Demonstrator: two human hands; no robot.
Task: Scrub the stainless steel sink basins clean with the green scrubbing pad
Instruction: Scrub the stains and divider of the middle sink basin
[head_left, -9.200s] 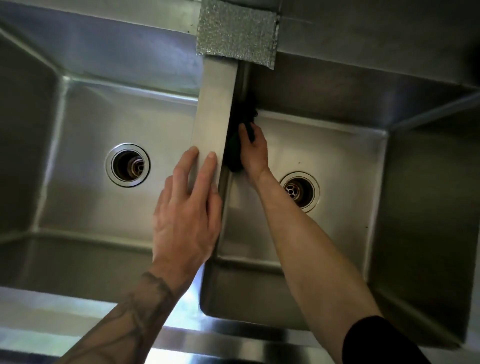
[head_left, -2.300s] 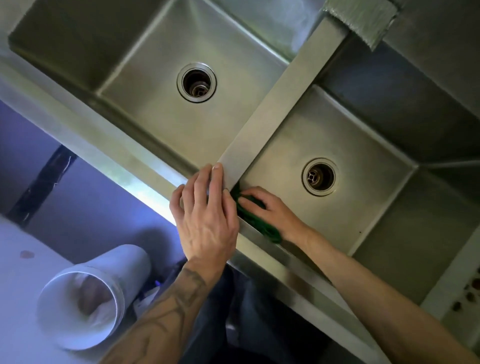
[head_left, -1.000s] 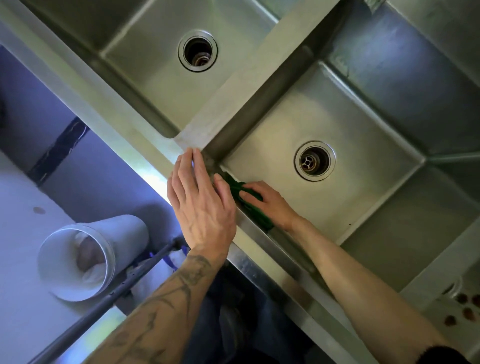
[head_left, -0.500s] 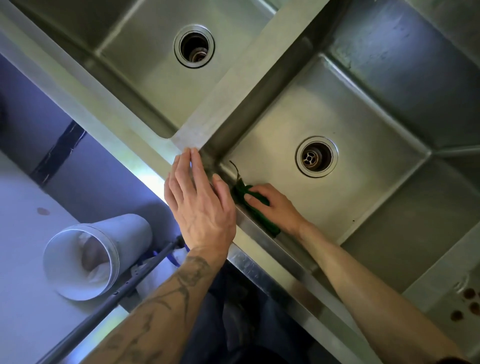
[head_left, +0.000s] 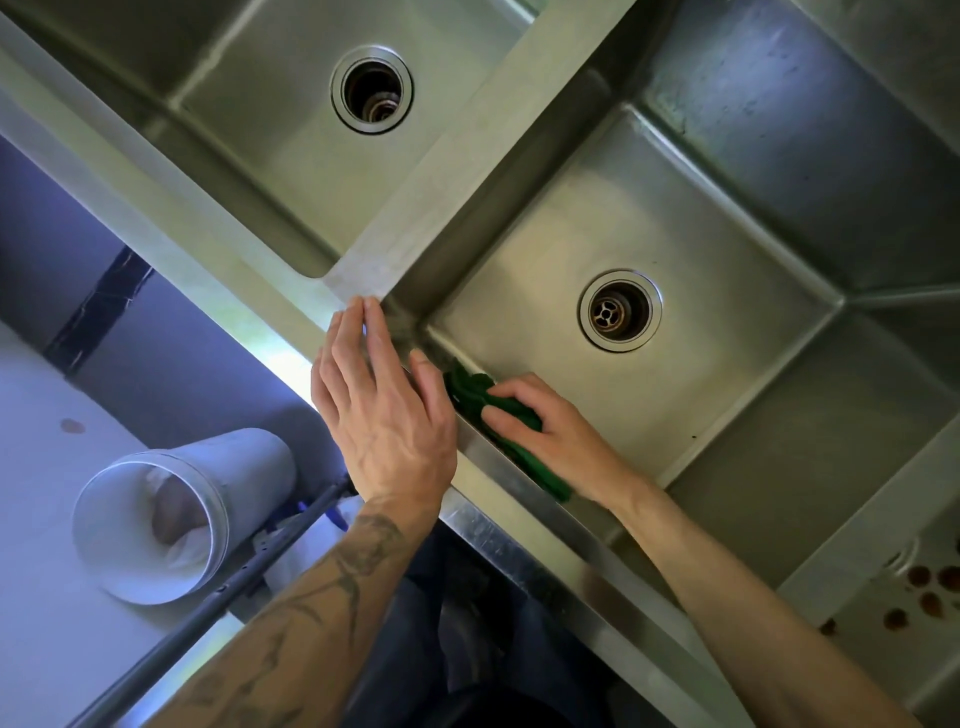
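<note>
A stainless steel double sink fills the view, with a left basin (head_left: 291, 171) and a right basin (head_left: 717, 374) split by a flat divider (head_left: 467, 161). My right hand (head_left: 556, 431) reaches into the right basin and presses the green scrubbing pad (head_left: 470, 389) against the near wall, close to the near-left corner, fingers curled over it. Part of the pad is hidden under the hand. My left hand (head_left: 384, 405) rests flat on the front rim (head_left: 234, 275), fingers straight, where the divider meets it.
Each basin has a round drain: the left drain (head_left: 371, 88) and the right drain (head_left: 621, 310). Below the sink's front edge lie a white pipe (head_left: 182, 499) and a dark rod (head_left: 249, 571). A perforated steel surface (head_left: 904, 603) shows at the right.
My right hand with the pad has slid a little along the near wall of the right basin. My left hand has stayed on the rim. The view shifted slightly.
</note>
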